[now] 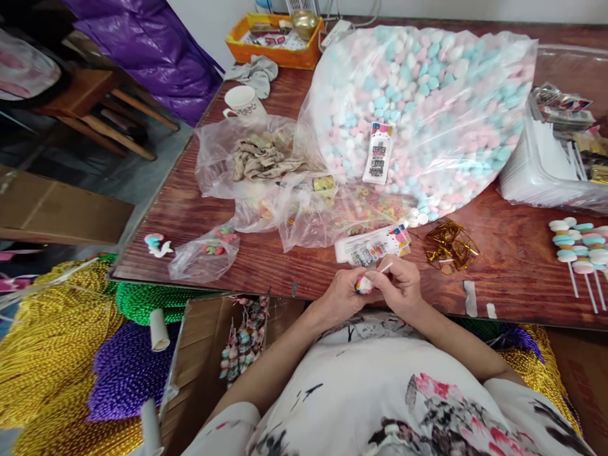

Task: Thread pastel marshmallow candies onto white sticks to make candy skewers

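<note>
White floral shirt (361,386): worn by the person at work, nearest the camera.
Right hand (342,294): fingers curled in, gripping a small printed packet (365,284).
Left hand (403,288): thumb and forefinger pinching a white stick (386,268) at the packet.
Packet: between the two hands, at the near edge of the wooden table (266,269).
Beads (61,342): gold, green and purple strands, heaped at lower left.
Carton (197,354): open, beside the beads, with colourful wrapped pieces (244,339) near its right side.
Wrappers (368,246): printed, fanned just beyond the hands.
Gold ties (451,244): tangled, to the right of the wrappers.
Candy sticks (582,247): pastel rounds on white sticks, at far right.
Small bag (206,256): clear, holding red and green pieces, at left.
Large bag (427,114): pink, blue and white sweets within, one wrapper on top.
Mug (244,104): white, near a grey cloth (256,75).
Tray (273,50): orange, at the back, bearing a brass-coloured bowl (304,24).
</note>
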A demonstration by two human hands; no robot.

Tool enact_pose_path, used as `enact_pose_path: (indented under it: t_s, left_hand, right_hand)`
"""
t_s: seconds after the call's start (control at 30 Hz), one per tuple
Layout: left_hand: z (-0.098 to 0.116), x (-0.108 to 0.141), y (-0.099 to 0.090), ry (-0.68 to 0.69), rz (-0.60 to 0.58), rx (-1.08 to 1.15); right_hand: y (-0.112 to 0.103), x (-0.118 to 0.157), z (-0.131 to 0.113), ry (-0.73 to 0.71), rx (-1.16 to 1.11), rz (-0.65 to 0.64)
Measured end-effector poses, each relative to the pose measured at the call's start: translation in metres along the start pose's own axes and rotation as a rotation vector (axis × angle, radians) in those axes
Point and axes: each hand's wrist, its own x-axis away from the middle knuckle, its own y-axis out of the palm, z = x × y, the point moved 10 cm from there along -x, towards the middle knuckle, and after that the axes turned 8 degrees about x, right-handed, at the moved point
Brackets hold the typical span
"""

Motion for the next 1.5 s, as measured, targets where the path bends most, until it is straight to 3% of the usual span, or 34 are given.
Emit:
enact_pose_path:
  t_s: [0.13,0.23,0.43,0.6,0.67,0.8,0.87,1.0,1.13,1.3,1.5]
  left_hand:
    - [-0.008,0.004,-0.005,-0.087,0.005,0.137]
    - [-0.014,0.009,-0.005,-0.166,-0.062,0.191]
    - [-0.018,0.016,0.012,-0.322,-0.302,0.378]
    - [-0.018,0.017,0.021,-0.382,-0.356,0.406]
    - [-0.008,0.011,0.011,-0.267,-0.26,0.39]
    - [0.033,0.018,-0.045,0.098,0.216,0.073]
    - [0.052,0.032,-0.055,0.161,0.301,-0.114]
    - [0.063,0.047,-0.05,0.114,0.23,-0.202]
    - [0.069,0.054,-0.047,0.105,0.222,-0.213]
    - [0.08,0.057,-0.042,0.15,0.226,-0.361]
    - [0.09,0.066,-0.028,0.22,0.21,-0.671]
  right_hand:
    - [0.008,-0.002,0.012,0.061,-0.129,-0.105]
    - [0.003,-0.003,0.021,0.074,-0.174,-0.137]
    - [0.01,-0.003,0.008,-0.023,-0.201,-0.305]
    - [0.024,-0.002,0.004,0.001,-0.263,-0.354]
    - [0.024,-0.001,0.005,-0.01,-0.243,-0.323]
    - [0.006,-0.001,0.005,-0.026,-0.181,-0.173]
    - [0.001,-0.001,-0.003,-0.081,-0.168,-0.157]
    - [0.006,0.001,-0.031,-0.269,-0.115,-0.214]
    - [0.012,0.008,-0.051,-0.37,-0.079,-0.275]
    - [0.016,0.028,-0.062,-0.506,-0.032,-0.382]
    - [0.017,0.036,-0.064,-0.533,0.018,-0.364]
